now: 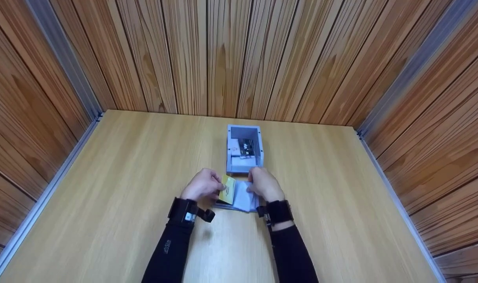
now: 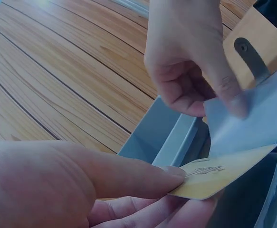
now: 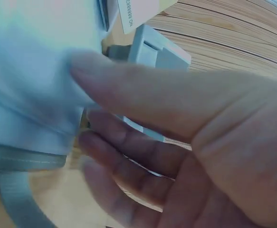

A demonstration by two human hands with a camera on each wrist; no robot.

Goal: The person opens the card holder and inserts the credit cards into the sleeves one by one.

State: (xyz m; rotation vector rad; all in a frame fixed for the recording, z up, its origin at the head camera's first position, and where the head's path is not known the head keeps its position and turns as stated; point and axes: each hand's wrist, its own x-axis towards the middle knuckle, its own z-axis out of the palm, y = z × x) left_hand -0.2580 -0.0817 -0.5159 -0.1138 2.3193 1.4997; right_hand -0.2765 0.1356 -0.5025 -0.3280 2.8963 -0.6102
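Note:
In front of the box, a card holder with clear plastic sleeves (image 1: 242,196) lies spread open on the table. My left hand (image 1: 202,184) pinches a yellow card (image 2: 207,173) between thumb and fingers, at the holder's left side. The card is tilted, and its far edge overlaps a sleeve in the left wrist view. My right hand (image 1: 267,185) pinches the edge of a translucent sleeve (image 2: 247,123), thumb on top and fingers beneath. The holder's dark strap with a snap (image 2: 252,59) sticks out past the right hand.
Just beyond the hands stands a grey open box (image 1: 244,169). Inside it lie a black card (image 1: 246,147) and white cards (image 1: 242,162). Wood-plank walls (image 1: 227,59) enclose the table (image 1: 136,169) at the back and both sides.

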